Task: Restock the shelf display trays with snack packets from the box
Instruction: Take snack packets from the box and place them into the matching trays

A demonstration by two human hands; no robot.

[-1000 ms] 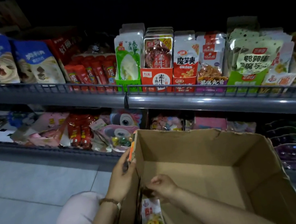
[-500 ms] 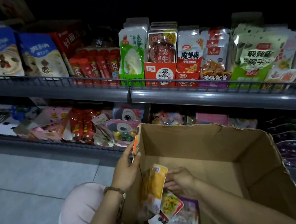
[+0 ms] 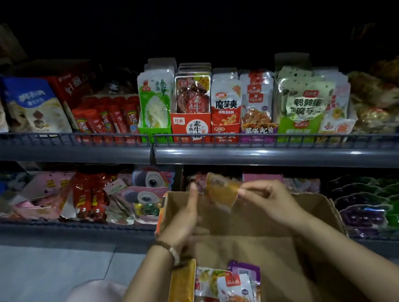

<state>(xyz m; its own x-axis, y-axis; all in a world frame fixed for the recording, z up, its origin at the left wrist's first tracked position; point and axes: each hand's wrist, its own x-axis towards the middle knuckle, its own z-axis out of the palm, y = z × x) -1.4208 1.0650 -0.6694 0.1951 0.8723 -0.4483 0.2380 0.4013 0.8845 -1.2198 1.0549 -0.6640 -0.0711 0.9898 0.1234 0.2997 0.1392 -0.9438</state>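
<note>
right hand [image 3: 266,200] pinches orange packet [image 3: 221,191] over box [image 3: 269,249]; left hand [image 3: 182,222] just left of it, thumb up, grip unclear, blurred. loose packets [image 3: 232,298] at near end.

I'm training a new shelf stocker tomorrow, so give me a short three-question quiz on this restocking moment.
1. True or false: the orange packet is already in a shelf tray.
2. Which hand pinches it? A) left hand B) right hand
3. Fill in: the remaining packets lie in the cardboard ___.
Key: 1 false; 2 B; 3 box.
</note>
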